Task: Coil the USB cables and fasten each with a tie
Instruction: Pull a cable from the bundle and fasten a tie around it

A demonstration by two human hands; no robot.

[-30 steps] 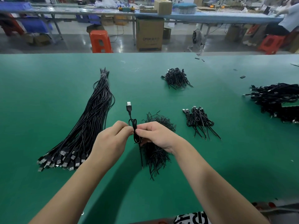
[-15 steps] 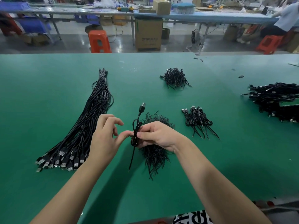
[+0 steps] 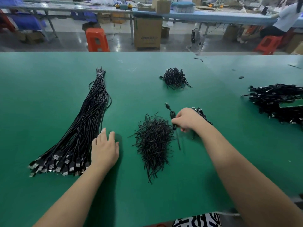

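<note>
My right hand [image 3: 186, 119] grips a coiled black USB cable [image 3: 172, 115], its plug pointing up and its tail hanging down over the green table [image 3: 49, 95]. This hand sits just right of the loose pile of black ties [image 3: 153, 141] and partly covers a small group of tied cables [image 3: 202, 114]. My left hand [image 3: 105, 149] is open, fingers spread, at the right edge of the long bundle of straight USB cables [image 3: 82, 128], close to their plugs.
A second small heap of black ties or coils [image 3: 175, 77] lies farther back. A large pile of black cables [image 3: 278, 100] fills the right side. Beyond the far table edge stand an orange stool [image 3: 96, 39] and a cardboard box [image 3: 147, 32].
My left hand let go of the coiled cable and moved down-left to the straight bundle. My right hand carried the coil to the right, toward the tied cables.
</note>
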